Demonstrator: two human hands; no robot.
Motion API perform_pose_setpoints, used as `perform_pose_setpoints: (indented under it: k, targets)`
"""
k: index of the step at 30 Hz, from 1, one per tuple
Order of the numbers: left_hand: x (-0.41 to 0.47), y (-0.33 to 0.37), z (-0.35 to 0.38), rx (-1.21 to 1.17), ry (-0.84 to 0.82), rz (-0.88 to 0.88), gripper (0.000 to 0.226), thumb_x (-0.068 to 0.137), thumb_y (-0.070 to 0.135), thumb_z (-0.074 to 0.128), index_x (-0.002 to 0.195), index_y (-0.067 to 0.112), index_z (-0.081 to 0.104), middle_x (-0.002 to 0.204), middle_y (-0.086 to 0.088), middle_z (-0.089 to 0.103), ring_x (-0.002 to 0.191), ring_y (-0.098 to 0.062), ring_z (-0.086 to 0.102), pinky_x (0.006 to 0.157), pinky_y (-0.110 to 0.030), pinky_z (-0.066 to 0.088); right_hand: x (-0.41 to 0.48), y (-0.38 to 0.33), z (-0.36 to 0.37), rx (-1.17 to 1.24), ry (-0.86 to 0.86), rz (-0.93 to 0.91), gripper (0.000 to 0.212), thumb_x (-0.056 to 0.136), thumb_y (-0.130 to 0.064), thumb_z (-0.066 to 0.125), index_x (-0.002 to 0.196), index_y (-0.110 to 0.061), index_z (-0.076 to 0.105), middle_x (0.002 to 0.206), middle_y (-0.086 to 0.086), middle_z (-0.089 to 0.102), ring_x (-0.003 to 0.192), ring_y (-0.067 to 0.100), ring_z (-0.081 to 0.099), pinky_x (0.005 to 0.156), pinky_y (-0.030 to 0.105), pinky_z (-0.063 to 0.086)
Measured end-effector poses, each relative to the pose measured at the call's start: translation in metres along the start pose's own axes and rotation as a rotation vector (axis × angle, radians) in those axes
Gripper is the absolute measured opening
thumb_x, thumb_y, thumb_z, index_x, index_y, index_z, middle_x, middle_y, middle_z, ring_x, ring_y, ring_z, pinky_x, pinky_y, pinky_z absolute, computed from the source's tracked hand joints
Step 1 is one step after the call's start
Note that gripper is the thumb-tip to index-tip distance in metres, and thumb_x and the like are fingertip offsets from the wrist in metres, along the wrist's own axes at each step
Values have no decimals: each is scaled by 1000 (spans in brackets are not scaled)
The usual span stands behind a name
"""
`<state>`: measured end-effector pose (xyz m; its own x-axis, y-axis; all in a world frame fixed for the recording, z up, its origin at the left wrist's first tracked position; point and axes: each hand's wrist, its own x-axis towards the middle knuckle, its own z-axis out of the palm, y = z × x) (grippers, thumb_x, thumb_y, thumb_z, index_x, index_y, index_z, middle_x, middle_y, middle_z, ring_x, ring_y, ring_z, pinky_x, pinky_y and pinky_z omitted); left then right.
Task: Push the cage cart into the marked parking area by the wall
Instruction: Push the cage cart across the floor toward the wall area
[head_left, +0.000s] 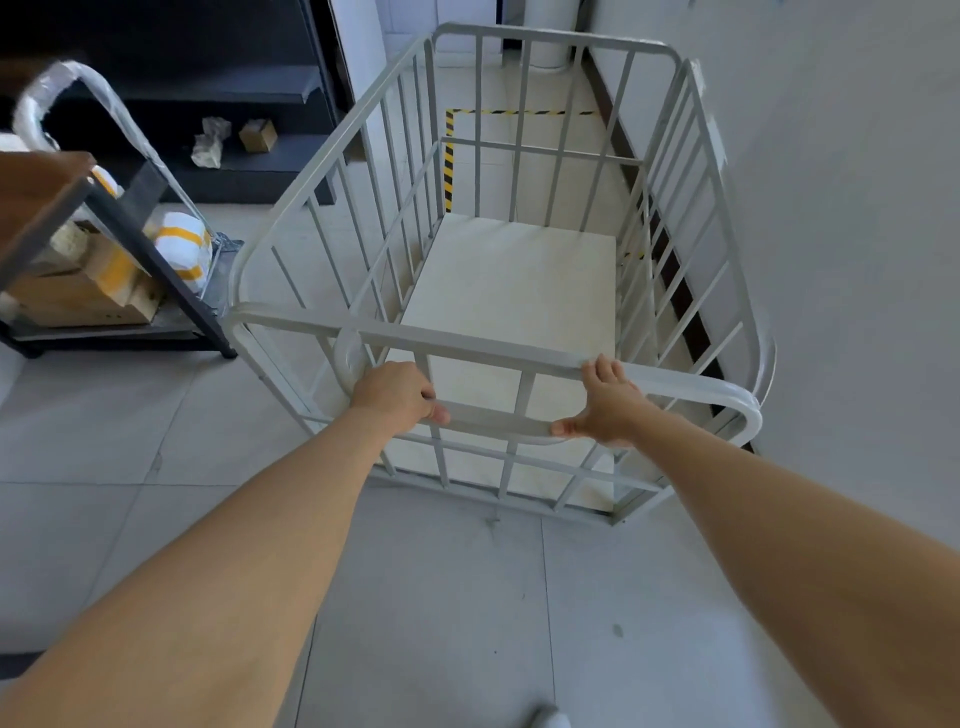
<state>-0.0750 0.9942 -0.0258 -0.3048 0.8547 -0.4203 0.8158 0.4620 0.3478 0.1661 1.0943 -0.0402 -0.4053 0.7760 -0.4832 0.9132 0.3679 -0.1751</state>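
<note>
A light grey cage cart (550, 39) with barred sides and a pale floor panel stands right in front of me, empty. My left hand (397, 397) is closed around the handle bar (493, 418) on the cart's near side. My right hand (605, 402) grips the same bar further right, fingers hooked up over the top rail. Beyond the cart, yellow-and-black tape (449, 156) marks a rectangle on the floor beside the white wall (831, 208). The cart's right side runs close along that wall, and its front end reaches over the taped area.
A second trolley (119, 332) loaded with cardboard boxes and white-and-yellow bundles stands close to the cart's left side. Dark shelving (260, 171) with a small box lines the far left. A white column (550, 31) stands at the far end. Grey floor tiles (441, 597) lie under me.
</note>
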Motion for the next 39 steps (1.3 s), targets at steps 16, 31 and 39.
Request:
perform_pose_setpoints:
  k: [16,31,39]
  targets:
    - [139,71,-30,-38,12,-8,34,80,40,70,92,9,73,89,-6,69,92,-29,66,76,-34,50,126,66,-87,-28,19,-37,118,75,-69,59,153,-11,-8,162,8,-12,150,25,-11,122,46,1]
    - [286,143,-85,124,21,-33,34,81,40,69,96,10,73,91,-9,70,79,-22,58,69,-30,47,258,111,-173,-65,34,49,130,69,-79,52,151,1,-11,159,20,-13,148,33,-13,122,43,-1]
    - [357,190,-99,126,45,-58,32,82,41,67,93,11,74,87,-6,69,84,-23,63,70,-30,46,328,151,-221,-66,33,14,132,68,-80,52,150,2,-11,159,21,-14,148,35,-12,122,42,-2]
